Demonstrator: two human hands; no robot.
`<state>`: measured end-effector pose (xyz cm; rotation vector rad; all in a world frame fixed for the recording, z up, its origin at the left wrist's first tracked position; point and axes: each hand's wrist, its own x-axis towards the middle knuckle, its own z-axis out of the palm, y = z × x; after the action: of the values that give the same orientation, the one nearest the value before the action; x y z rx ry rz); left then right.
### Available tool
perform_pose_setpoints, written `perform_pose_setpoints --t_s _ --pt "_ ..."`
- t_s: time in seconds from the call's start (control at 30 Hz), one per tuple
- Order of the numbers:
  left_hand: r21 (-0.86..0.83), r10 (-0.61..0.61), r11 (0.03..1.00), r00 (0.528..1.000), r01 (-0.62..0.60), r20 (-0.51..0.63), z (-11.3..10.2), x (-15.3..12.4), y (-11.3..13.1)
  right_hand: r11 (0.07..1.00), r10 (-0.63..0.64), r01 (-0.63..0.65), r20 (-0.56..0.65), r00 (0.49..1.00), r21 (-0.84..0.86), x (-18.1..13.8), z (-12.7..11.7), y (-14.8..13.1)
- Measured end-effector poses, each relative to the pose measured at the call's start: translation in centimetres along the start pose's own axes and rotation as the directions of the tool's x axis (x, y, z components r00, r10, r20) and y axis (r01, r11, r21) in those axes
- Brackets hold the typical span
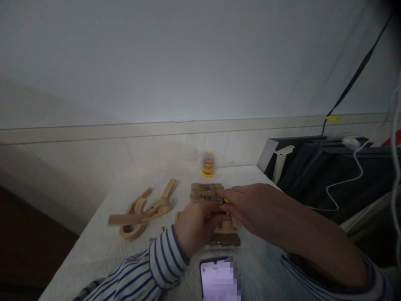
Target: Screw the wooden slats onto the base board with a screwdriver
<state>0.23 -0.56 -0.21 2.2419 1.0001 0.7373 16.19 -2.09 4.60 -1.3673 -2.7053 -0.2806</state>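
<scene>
My left hand (196,225) and my right hand (250,207) meet over a light wooden piece (228,228) that lies on a brown printed sheet (205,191). The left fingers are curled closed around the wooden piece. My right hand pinches a small yellow item (225,201), mostly hidden by its fingers. Both forearms wear blue-and-white striped sleeves.
Curved and forked wooden parts (142,209) lie in a loose group to the left on the white table (103,246). A small yellow and clear container (208,164) stands by the wall. A phone (219,278) lies near me. Black panels (313,167) and cables sit at right.
</scene>
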Motion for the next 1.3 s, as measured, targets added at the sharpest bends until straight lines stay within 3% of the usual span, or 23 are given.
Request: perform_pose_setpoints --t_s 0.17,0.4,0.8,1.3 --pt "0.049 -0.027 0.998 0.999 0.029 -0.033 0.4 -0.1 0.0 1.0 -0.004 0.004 0.004 1.0 0.02 0.1 -0.5 -0.3" --pt "0.151 -0.081 0.983 0.981 0.108 -0.174 0.9 -0.2 0.3 1.0 0.007 -0.007 0.033 0.999 0.013 0.1 -0.8 -0.5" --pt "0.139 -0.062 0.986 0.98 0.089 -0.19 1.0 -0.1 0.1 0.984 -0.021 0.015 0.028 0.999 0.18 0.2 -1.5 -0.2" --pt "0.083 -0.032 0.996 0.995 0.04 -0.09 0.4 -0.1 0.2 0.998 0.009 -0.013 0.061 0.998 0.056 0.3 -1.4 -0.4"
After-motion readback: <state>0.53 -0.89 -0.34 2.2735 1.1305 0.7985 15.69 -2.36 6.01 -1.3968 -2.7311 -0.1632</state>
